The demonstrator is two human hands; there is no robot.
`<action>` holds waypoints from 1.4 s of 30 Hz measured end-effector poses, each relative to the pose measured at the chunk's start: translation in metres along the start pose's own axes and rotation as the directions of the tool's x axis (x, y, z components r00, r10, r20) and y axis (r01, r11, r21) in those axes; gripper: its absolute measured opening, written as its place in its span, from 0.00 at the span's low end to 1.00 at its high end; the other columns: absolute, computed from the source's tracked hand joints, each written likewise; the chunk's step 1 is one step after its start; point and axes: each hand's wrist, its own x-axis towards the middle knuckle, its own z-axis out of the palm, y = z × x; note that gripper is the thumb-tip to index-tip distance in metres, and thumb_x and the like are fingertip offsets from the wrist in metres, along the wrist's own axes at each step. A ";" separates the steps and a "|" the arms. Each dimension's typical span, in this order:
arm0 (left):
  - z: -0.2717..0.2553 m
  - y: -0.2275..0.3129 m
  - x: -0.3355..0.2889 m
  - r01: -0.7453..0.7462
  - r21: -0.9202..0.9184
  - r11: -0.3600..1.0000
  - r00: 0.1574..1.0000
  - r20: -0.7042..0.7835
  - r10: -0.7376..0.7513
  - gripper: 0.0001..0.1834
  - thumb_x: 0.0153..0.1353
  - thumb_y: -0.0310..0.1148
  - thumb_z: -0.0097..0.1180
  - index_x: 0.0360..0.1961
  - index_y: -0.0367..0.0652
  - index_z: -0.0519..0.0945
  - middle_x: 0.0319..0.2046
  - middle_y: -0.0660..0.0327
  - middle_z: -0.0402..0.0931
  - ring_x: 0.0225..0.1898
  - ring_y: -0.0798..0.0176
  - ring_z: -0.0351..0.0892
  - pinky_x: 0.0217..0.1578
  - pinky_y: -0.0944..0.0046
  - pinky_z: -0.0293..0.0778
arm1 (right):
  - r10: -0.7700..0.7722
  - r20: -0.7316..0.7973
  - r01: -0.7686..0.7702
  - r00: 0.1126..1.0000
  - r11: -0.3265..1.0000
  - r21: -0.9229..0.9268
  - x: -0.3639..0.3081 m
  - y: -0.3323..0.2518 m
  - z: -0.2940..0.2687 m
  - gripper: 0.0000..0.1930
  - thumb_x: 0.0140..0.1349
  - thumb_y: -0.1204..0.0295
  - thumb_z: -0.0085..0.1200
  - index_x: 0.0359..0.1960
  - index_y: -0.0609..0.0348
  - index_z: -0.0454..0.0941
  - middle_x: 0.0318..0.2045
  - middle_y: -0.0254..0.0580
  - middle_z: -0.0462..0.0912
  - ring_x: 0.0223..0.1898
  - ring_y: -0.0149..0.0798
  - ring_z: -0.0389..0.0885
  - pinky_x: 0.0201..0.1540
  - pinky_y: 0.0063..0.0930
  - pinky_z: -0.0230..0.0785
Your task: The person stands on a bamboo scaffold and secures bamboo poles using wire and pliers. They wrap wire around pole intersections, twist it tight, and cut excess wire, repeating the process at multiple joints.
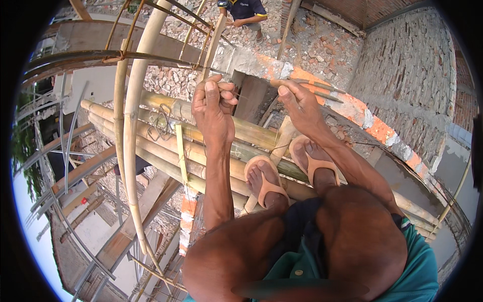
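Observation:
My left hand (pixel 214 108) is raised over the bamboo poles, its fingers curled in a pinch. What looks like a thin wire sticks out past its fingertips. To the right, my right hand (pixel 302 105) is closed round a tool like pincers (pixel 329 94); two slim dark handles jut out to its right, and the rest is hidden in the fingers. A loose coil of wire (pixel 161 123) lies on the bamboo poles (pixel 241 126) left of my left hand. My sandalled feet (pixel 264 178) rest on these poles as I squat.
An upright bamboo pole (pixel 133 110) and rusty steel bars (pixel 115 55) stand at the left. Beyond my hands runs a broken brick wall edge (pixel 362 110). Rubble (pixel 322 48) covers the ground below, where another person (pixel 246 10) stands at the top.

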 end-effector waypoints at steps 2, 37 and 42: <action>0.004 -0.017 -0.010 0.086 0.068 0.994 0.994 0.062 -0.091 0.15 0.77 0.36 0.53 0.53 0.33 0.76 0.35 0.57 0.83 0.27 0.74 0.79 0.31 0.74 0.80 | -0.027 0.167 0.032 0.986 0.999 -0.031 -0.001 -0.002 -0.004 0.15 0.73 0.64 0.54 0.47 0.64 0.85 0.32 0.43 0.87 0.33 0.33 0.82 0.37 0.34 0.74; 0.032 -0.093 0.101 -0.103 0.138 0.985 0.959 -0.250 0.136 0.26 0.78 0.39 0.51 0.66 0.29 0.65 0.59 0.51 0.66 0.53 0.58 0.78 0.42 0.58 0.84 | -0.377 0.597 0.694 0.708 0.528 -0.490 0.247 -0.069 0.025 0.09 0.57 0.75 0.50 0.25 0.66 0.79 0.22 0.67 0.78 0.30 0.67 0.82 0.34 0.54 0.72; 0.030 -0.095 0.105 -0.050 0.311 0.949 0.954 -0.267 0.138 0.32 0.76 0.49 0.54 0.61 0.25 0.73 0.49 0.51 0.74 0.43 0.63 0.77 0.43 0.59 0.78 | -0.402 0.723 0.805 0.562 0.466 -0.367 0.261 -0.063 0.041 0.08 0.55 0.74 0.51 0.24 0.67 0.80 0.23 0.68 0.79 0.32 0.68 0.82 0.36 0.55 0.73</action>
